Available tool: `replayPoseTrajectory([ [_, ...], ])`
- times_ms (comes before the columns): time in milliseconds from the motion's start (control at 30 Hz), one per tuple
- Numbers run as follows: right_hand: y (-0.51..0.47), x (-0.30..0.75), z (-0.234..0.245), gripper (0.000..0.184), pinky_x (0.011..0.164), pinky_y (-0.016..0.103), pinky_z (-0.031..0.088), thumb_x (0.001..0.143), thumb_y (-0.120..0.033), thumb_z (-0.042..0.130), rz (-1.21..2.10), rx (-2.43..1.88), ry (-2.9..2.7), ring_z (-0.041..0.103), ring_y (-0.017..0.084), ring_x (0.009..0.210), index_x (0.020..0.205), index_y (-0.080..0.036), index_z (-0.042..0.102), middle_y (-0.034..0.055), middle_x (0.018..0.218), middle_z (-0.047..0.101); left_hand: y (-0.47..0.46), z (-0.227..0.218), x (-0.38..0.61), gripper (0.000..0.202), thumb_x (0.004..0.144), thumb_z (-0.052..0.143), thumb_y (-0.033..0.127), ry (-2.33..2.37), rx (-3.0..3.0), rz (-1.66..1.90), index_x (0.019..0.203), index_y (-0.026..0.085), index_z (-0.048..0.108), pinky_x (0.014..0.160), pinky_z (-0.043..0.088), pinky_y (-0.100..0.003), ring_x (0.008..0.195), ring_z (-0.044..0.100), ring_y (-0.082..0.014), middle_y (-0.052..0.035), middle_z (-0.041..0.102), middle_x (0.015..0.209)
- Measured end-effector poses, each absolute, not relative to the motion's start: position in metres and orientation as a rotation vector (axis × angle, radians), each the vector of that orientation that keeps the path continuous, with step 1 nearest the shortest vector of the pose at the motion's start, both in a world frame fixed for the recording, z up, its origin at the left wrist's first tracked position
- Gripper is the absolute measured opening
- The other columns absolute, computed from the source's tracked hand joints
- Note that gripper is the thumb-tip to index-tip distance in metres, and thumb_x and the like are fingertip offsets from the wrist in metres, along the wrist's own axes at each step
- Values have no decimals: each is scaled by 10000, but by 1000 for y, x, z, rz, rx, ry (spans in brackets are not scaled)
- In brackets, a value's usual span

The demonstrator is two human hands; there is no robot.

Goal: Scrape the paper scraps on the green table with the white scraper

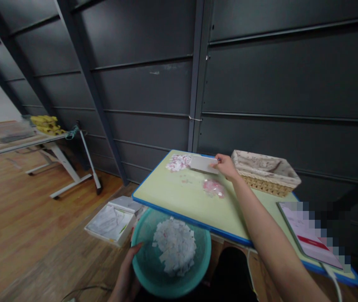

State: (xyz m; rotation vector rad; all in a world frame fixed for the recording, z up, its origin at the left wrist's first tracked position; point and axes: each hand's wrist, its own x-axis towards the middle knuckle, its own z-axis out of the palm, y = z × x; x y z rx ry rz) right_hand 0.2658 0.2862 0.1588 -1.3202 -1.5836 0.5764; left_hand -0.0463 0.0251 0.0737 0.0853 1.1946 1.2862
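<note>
Right hand (226,167) is gripping a flat white board (203,163) on the green table (172,197), beside a scrap pile (179,162). A wicker basket (265,173) is crowding its right side. Left hand (127,277) is clasping the teal basin (147,279), which is holding paper pieces (175,246) below the table edge.

basin (144,268): smooth teal plastic | scraps (175,246) in it: matt white paper | card (203,163) at 12 o'clock: smooth, white | surface (172,193): matt green | basket (265,186) at 1 o'clock: rough wicker, cloth-lined | floor (24,218): glossy wood
</note>
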Motion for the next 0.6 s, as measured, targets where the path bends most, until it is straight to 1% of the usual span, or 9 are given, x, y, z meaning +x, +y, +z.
replayPoseTrajectory([
  [67,288,269,156,263,488,217,224,496,-353,635,570,-1346,-1607,347,94,524,591,-198,445,-57,540,395,25,69,-49,417,712,655,201,1195,113,1271,1120,115,640,859,523,-442,857,706,-298,-69,774,716],
  [100,288,270,155,263,488,218,223,491,-353,631,583,-1344,-1613,346,94,523,585,-199,440,-57,543,392,25,68,-49,420,709,660,201,1197,114,1274,1119,109,639,856,524,-439,844,708,-296,-68,773,710],
  [233,289,271,149,264,494,214,225,481,-361,616,652,-1315,-1626,342,95,524,588,-199,436,-57,548,392,24,71,-48,484,693,674,202,1151,50,1289,1167,130,612,859,523,-435,869,703,-296,-78,781,843],
  [300,291,271,145,271,498,215,228,481,-373,615,658,-1312,-1612,344,95,524,582,-200,433,-57,543,394,24,72,-46,492,681,677,179,1156,61,1294,1169,157,615,861,522,-433,868,704,-293,-58,783,819],
  [367,292,272,142,278,500,218,230,483,-385,616,649,-1316,-1577,342,94,518,572,-200,428,-58,535,393,23,70,-46,413,676,681,173,1203,120,1308,1088,164,660,864,522,-431,847,708,-290,-32,774,700],
  [433,293,272,142,270,504,220,240,491,-389,612,617,-1323,-1555,354,97,520,566,-198,437,-53,533,410,23,66,-48,268,678,685,194,1222,148,1312,942,153,699,871,522,-428,848,707,-292,-19,749,600],
  [500,294,272,144,241,513,222,258,504,-374,603,549,-1344,-1581,378,106,533,562,-193,455,-42,537,443,24,62,-49,189,677,688,209,1194,143,1308,857,153,701,874,523,-421,874,702,-292,-19,746,592],
  [533,293,273,145,222,518,222,264,512,-362,597,502,-1360,-1608,391,110,540,560,-190,464,-37,539,459,24,61,-50,195,676,689,207,1183,136,1300,861,149,699,872,525,-420,885,699,-294,-23,751,605],
  [600,292,273,150,183,520,222,265,526,-332,587,390,-1403,-1660,412,118,550,557,-186,482,-32,540,478,25,62,-48,284,679,688,217,1196,130,1289,952,136,689,862,530,-426,894,697,-298,-37,763,647],
])
